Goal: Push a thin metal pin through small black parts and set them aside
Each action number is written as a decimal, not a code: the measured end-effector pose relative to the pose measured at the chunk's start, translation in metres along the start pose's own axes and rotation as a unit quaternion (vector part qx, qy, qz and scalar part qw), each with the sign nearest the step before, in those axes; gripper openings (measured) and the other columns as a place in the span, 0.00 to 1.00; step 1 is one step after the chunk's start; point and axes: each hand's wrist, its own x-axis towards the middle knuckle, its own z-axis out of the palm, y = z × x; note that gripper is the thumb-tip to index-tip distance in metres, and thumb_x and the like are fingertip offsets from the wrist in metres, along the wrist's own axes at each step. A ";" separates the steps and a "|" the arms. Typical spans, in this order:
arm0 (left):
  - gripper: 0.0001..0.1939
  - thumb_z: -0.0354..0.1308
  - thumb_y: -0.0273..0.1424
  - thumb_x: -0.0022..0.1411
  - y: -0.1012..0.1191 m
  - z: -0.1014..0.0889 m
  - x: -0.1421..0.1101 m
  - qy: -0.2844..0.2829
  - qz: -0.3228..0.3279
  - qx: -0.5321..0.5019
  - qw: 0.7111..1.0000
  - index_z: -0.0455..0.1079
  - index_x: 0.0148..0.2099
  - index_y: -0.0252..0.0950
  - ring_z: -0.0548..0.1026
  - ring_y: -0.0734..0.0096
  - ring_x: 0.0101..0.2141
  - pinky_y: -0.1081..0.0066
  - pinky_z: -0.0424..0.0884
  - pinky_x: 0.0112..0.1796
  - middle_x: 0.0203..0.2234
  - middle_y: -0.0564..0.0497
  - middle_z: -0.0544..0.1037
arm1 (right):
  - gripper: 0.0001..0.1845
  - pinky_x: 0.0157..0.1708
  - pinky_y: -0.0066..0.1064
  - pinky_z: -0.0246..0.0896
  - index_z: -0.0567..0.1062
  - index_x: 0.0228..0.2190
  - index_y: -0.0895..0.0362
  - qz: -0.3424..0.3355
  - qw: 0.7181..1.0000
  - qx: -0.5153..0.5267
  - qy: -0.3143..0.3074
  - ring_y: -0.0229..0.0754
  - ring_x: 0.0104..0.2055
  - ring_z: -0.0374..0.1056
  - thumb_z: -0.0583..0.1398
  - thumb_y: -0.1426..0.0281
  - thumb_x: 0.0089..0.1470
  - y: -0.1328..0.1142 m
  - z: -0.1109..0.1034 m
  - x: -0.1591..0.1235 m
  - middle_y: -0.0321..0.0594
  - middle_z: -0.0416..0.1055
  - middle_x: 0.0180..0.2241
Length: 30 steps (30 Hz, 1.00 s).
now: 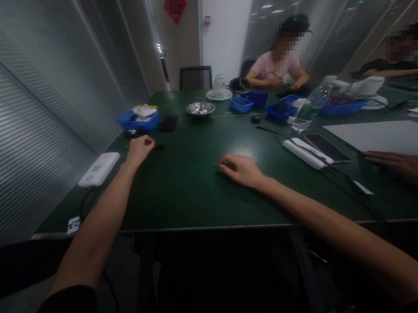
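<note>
My left hand (138, 150) hovers over or rests on the left side of the green table (183, 199), thumb and fingers closed in a pinch. What the pinch holds, if anything, I cannot make out. A small dark object or shadow (159, 146) shows just right of those fingertips. Near the middle of the table, my right hand (242, 170) has its fingers closed around a thin metal tool (215, 164). Only the slim tip sticks out leftward; my fingers hide the rest, so its kind is unclear.
A white power strip (98, 169) lies left of my left arm. Beyond are a blue bin (138, 120), dark box (168, 123) and metal bowl (200, 109). To the right are a bottle (309, 108), phone (326, 147), second white strip (307, 153) and another person's hand (399, 164).
</note>
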 end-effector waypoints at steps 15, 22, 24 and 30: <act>0.14 0.66 0.36 0.60 0.011 -0.007 0.004 -0.079 -0.032 -0.047 0.995 0.84 0.47 0.40 0.83 0.54 0.44 0.59 0.76 0.50 0.43 0.45 0.86 | 0.13 0.33 0.32 0.59 0.78 0.45 0.53 0.012 1.000 0.000 -0.007 0.43 0.32 0.71 0.58 0.60 0.68 0.000 0.000 0.001 0.41 0.79 0.37; 0.14 0.64 0.36 0.63 0.010 -0.004 0.000 -0.083 -0.027 -0.029 0.996 0.84 0.48 0.40 0.82 0.54 0.45 0.62 0.75 0.51 0.43 0.45 0.86 | 0.13 0.33 0.33 0.59 0.78 0.45 0.53 0.017 1.000 -0.001 -0.011 0.43 0.32 0.71 0.58 0.60 0.68 0.000 0.000 0.001 0.41 0.79 0.36; 0.14 0.64 0.36 0.63 0.010 -0.002 0.000 -0.076 -0.026 -0.025 0.996 0.84 0.49 0.40 0.82 0.54 0.44 0.62 0.74 0.50 0.42 0.45 0.86 | 0.14 0.34 0.33 0.59 0.78 0.46 0.53 0.017 1.000 0.000 -0.011 0.43 0.32 0.72 0.58 0.59 0.69 0.000 0.000 0.001 0.41 0.80 0.37; 0.14 0.65 0.37 0.63 0.012 0.001 -0.004 -0.077 0.020 -0.031 0.996 0.83 0.49 0.40 0.82 0.54 0.44 0.62 0.74 0.49 0.44 0.45 0.86 | 0.14 0.34 0.33 0.60 0.78 0.46 0.53 0.016 1.000 0.000 -0.012 0.42 0.32 0.72 0.57 0.59 0.69 0.002 0.001 0.001 0.40 0.80 0.38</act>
